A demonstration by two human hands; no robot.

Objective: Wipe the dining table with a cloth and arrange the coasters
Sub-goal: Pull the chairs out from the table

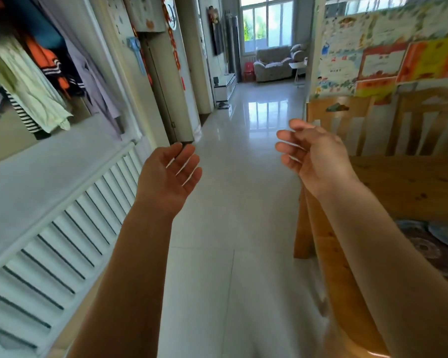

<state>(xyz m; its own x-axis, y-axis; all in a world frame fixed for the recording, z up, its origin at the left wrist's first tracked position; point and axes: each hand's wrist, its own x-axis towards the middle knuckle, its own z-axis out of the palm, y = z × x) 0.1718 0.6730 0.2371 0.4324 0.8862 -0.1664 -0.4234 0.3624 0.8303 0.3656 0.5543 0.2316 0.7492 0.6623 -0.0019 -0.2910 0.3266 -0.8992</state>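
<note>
Hands [238, 164] empty over floor [243, 202], table [411, 182] edge right

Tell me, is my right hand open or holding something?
Open: the right hand holds nothing, its fingers loosely curled, beside the wooden table.

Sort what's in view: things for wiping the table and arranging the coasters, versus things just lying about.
For the job: dining table, coasters lying on it, left hand and right hand, both empty. No cloth in view.
Just about: chairs, radiator, hanging clothes, sofa, wall posters.
</note>
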